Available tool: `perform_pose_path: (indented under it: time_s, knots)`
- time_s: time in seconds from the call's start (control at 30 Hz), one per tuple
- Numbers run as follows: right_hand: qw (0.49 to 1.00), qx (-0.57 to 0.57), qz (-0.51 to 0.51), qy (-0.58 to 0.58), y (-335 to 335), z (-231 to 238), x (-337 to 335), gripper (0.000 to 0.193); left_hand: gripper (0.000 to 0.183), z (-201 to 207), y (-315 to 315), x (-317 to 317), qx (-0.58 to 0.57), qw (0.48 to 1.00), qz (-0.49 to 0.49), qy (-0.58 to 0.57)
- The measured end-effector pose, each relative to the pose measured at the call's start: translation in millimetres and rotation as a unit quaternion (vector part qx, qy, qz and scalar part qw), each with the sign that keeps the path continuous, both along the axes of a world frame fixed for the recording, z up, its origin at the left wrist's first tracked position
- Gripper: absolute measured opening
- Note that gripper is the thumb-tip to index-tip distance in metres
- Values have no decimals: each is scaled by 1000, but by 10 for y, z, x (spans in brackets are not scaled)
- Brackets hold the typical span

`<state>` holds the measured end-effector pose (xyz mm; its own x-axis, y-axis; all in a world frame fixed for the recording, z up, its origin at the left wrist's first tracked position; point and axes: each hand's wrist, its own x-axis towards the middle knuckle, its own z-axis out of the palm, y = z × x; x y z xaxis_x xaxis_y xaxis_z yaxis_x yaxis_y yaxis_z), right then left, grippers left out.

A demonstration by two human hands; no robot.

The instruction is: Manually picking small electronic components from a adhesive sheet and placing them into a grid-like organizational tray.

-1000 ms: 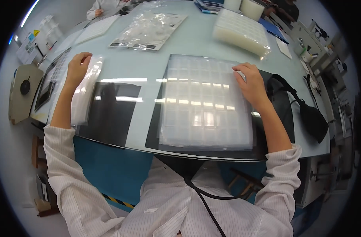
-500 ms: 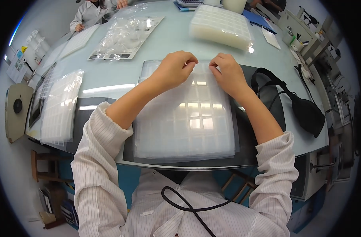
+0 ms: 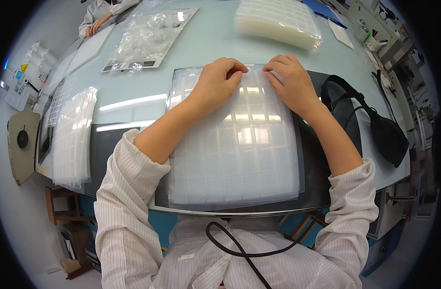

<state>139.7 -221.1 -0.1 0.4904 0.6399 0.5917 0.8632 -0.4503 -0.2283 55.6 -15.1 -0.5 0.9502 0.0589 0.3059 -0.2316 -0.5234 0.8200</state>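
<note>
I'm curling left hand [image 3: 243,72] and right hand [image 3: 266,73] at far edge, can't tell if pinching | clear pocketed sheets [image 3: 235,164] lying over dark mat [image 3: 313,164] | judging light, floppy, slick; favouring edge grip

From my remote post I watch through one wide fisheye, the left of two worn on the person's head. It looks steeply down and forward over their white pinstriped garment [image 3: 293,265], near enough that the flat, clear, gridded plastic sheets [image 3: 235,164] fill the middle. Farther off, the smooth, pale green tabletop [image 3: 206,48] runs toward the upper edge, its straight lines bowing (the picture is upright, unmirrored).
</note>
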Motion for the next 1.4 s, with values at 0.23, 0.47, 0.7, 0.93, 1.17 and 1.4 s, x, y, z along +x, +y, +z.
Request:
perform_pose_path:
  time_s: [0.23, 0.47, 0.7, 0.93, 1.17, 1.4]
  knots:
    - [1000, 24, 0, 8, 72, 19, -3, 9, 21, 20, 45, -3, 15, 1000, -4, 4]
    - [974, 121, 52, 183, 258, 294, -242, 10, 21, 124, 13, -15, -114, 989, -94, 5]
    - [1000, -4, -22, 22, 344, 2, -161, 10, 21, 144, 245, 21, -294, 953, 44, 59]
    - [1000, 4, 10, 13, 329, 43, -140, 8, 22, 82, 242, 3, -237, 969, 51, 55]
    - [1000, 5, 12, 7, 331, 31, -114, 7, 25, 61, 227, -29, -214, 974, -32, 63]
    - [961, 126, 71, 235, 409, 301, -231, 11, 23, 120, 113, -63, -146, 986, -81, -8]
